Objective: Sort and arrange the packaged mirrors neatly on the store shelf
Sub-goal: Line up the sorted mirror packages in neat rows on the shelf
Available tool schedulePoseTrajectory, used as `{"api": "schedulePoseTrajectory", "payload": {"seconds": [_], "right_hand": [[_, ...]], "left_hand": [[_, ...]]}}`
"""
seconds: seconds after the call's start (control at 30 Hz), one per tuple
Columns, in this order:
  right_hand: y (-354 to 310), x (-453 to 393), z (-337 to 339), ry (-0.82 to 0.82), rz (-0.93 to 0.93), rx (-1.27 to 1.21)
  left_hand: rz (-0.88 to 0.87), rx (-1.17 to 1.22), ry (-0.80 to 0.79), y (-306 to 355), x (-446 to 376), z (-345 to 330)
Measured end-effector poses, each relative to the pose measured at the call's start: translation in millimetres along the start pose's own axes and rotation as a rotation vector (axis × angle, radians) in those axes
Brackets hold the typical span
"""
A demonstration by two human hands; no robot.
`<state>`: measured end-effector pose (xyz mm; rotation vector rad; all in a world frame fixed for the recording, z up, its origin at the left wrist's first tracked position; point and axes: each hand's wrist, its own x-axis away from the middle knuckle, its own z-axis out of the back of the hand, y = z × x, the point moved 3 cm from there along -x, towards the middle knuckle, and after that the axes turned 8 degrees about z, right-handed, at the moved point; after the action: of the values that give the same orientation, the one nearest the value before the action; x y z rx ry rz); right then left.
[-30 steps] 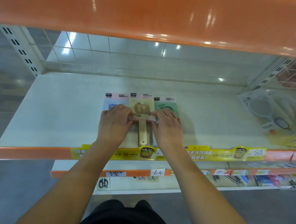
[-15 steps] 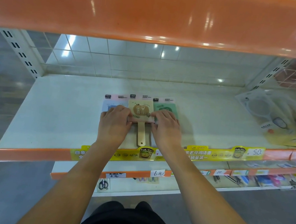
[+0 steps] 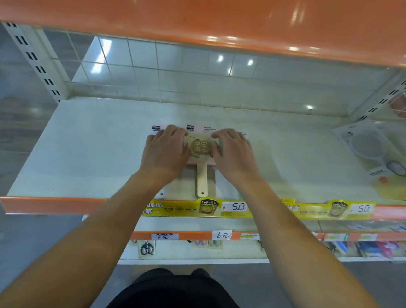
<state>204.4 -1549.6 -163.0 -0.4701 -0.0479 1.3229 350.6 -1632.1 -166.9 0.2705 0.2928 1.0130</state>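
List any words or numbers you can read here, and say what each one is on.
"5.0": yellow price strip on the shelf edge, below the hands.
"5.0": same strip further right.
"6元": handwritten white tag on the lower shelf edge.
Large Chinese characters on the beige mirror pack: too blurred to read.
Pack header labels: too small.

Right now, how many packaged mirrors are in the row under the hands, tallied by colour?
Cream mirror: 1
Green mirror: 1
Pale-headed mirror, colour hidden by the left hand: 1
Total: 3
The loose pile at the far right is too blurred to count.
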Motion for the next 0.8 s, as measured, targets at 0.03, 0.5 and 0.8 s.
{"api": "schedulePoseTrajectory", "payload": {"seconds": [0.03,0.5,0.8], "right_hand": [[0.6,-5.8,0.4,-0.021,0.030,0.000],[7.9,-49.7,4.2,-0.434,0.113,0.028],[17.1,-46.2,-4.1,-0.388,0.128,-0.012]], "left_hand": [[-0.014,-0.004,0.005,-0.2,-6.4,0.4],[-0.132,-0.003,-0.209,-9.0,-59.1,-19.0],[-0.158,0.025,-0.144,-9.2,-54.5,-19.9]]}}
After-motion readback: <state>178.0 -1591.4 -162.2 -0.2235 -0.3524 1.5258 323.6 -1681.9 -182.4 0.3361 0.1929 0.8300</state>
